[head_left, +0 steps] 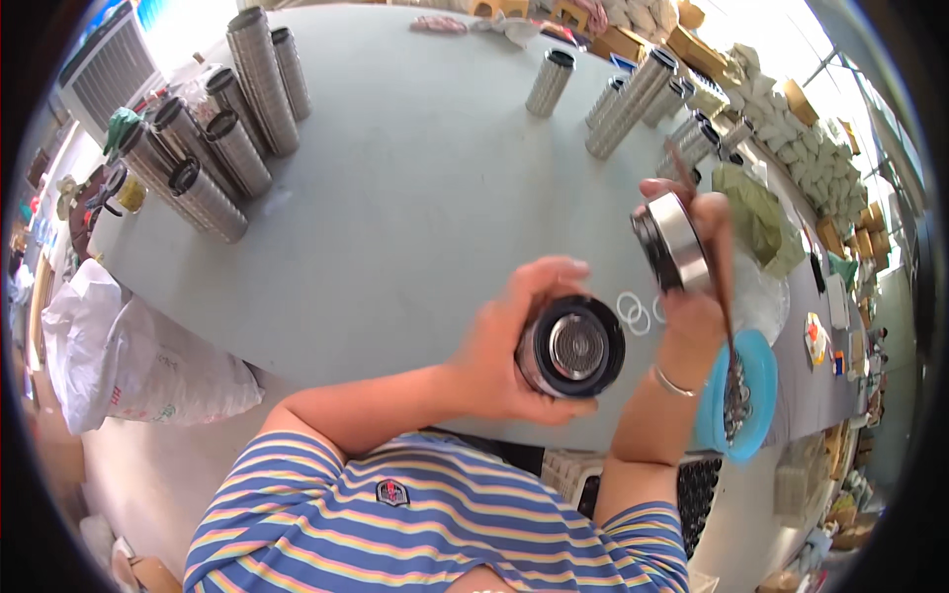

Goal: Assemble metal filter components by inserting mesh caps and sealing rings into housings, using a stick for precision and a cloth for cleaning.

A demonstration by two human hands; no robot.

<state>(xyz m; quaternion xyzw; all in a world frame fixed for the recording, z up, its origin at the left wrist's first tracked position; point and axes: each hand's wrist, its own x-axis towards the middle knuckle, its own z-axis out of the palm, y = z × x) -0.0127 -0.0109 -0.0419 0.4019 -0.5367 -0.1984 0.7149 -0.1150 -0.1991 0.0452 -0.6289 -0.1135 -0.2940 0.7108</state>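
Note:
My left hand (489, 346) is wrapped round a steel flask whose open top faces up at me. Inside its black rim (611, 346) sits a round metal strainer (576, 346). To the right and farther off, my right hand (714, 212) grips a steel lid (680, 237) with a black threaded underside, tilted toward the left. A thin brown stick (726, 287) runs along the same hand, past the wrist. Lid and flask are apart. White sealing rings (633, 314) lie on the table between my hands.
Several steel flasks (262, 79) stand at the far left of the grey table (395, 178), with more flasks (633, 104) at the far right. A blue basin (761, 381) holding small metal parts is beside my right forearm. A green bag (756, 212) lies behind it. At left bulges a white sack (148, 356).

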